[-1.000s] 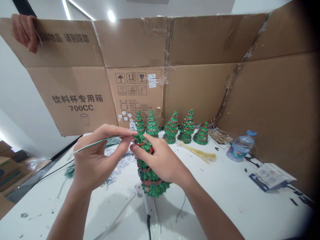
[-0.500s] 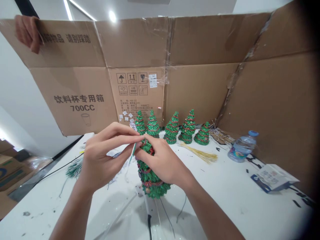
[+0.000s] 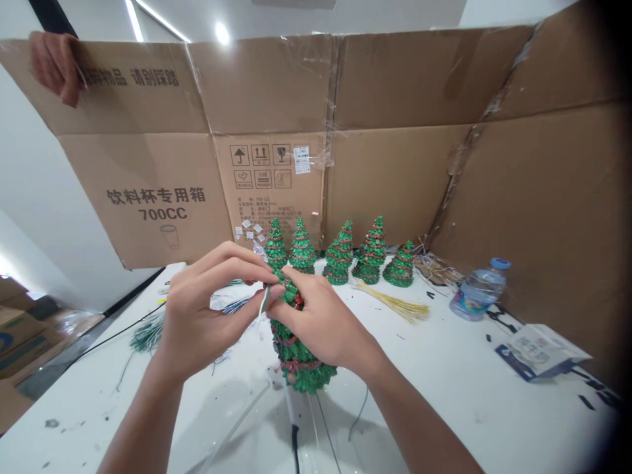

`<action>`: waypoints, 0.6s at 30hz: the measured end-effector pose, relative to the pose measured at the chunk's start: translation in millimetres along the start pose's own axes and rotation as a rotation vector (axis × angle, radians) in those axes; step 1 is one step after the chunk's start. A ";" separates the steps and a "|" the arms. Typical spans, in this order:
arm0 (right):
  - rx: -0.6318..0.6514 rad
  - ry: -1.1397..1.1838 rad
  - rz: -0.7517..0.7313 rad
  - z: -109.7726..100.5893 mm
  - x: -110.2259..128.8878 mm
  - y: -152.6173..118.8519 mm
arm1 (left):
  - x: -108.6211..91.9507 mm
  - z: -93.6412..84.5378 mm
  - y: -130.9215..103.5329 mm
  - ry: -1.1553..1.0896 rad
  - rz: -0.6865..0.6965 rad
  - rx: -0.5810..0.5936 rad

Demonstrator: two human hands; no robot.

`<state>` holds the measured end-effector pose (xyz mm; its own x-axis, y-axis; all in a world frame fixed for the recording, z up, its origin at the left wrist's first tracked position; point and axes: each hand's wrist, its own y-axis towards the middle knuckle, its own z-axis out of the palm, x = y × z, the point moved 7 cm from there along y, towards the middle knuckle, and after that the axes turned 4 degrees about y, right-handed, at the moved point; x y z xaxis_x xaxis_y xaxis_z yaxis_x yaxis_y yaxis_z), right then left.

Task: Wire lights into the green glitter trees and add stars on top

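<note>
A green miniature Christmas tree (image 3: 299, 349) with red garlands stands upright in front of me. My right hand (image 3: 323, 316) closes around its upper part, thumb and forefinger near the top. Beside the treetop, my left hand (image 3: 210, 303) pinches a thin green-and-white wire (image 3: 263, 301) between thumb and fingers. Both sets of fingertips nearly meet there, and they hide the wire's end. Below the tree lies a white tool with a black cord (image 3: 295, 441), partly covered by the tree. Loose thin wires trail from under the tree's base.
Several smaller trees (image 3: 339, 253) line the back, before a tall cardboard wall (image 3: 395, 164). Yellow wires (image 3: 392, 301), a water bottle (image 3: 478, 289) and a small box (image 3: 540, 352) are at right. Green wires (image 3: 147, 332) lie left. A cloth-like brown thing (image 3: 55, 66) hangs over the cardboard.
The fingers of my left hand have curled slightly lower around the wire, whose visible part now bends differently. My right hand and the tree have hardly moved.
</note>
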<state>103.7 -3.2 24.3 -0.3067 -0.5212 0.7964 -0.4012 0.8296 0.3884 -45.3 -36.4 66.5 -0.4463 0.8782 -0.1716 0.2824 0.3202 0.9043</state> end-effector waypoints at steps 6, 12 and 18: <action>-0.029 -0.047 0.016 -1.6 -4.5 0.4 | -8.6 -8.9 -8.6 0.009 0.091 -0.151; -0.014 -0.042 -0.019 -0.5 -0.1 0.1 | -6.1 -1.8 -4.0 0.044 0.080 -0.048; -0.030 -0.099 0.040 -2.5 -7.4 0.6 | 2.3 -4.3 -12.6 -0.075 -0.008 -0.110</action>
<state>107.9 1.6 19.8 -0.4064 -0.5038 0.7623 -0.3617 0.8548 0.3722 -53.5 -39.9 56.5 -0.3825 0.9012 -0.2036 0.1825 0.2898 0.9395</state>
